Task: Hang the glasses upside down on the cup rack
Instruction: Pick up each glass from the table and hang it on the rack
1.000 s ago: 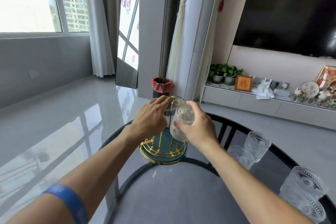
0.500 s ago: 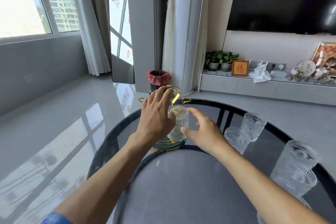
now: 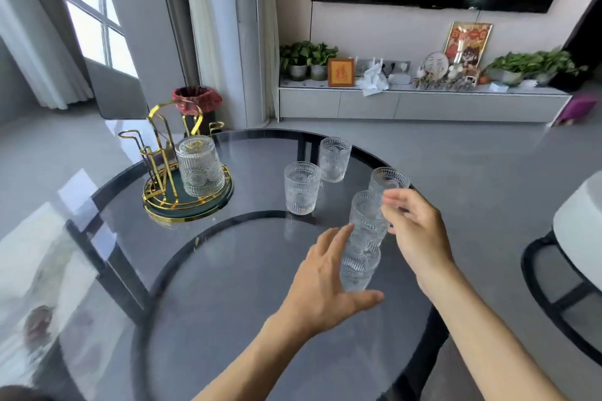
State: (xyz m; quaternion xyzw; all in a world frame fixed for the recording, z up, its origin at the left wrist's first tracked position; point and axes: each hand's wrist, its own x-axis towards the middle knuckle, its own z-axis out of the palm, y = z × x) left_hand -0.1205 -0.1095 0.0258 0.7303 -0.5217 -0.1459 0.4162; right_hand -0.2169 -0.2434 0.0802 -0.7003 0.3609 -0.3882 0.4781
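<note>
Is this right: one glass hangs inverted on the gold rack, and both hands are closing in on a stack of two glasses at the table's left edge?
Not quite. Head view: the stack of two glasses stands on the right part of the table, not its left edge. The rest holds: one inverted glass on the gold rack, left hand and right hand flanking the stack.

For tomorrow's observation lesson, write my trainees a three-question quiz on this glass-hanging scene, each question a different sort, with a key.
1. True or false: one ribbed clear glass already hangs upside down on the gold wire cup rack.
2. What lies between the left hand and the right hand? A) stack of ribbed glasses B) red bin C) potted plant
3. Fill in: the single upright glasses on the round glass table, apart from the stack, number ___.

Key: 1 true; 2 A; 3 three.
</note>
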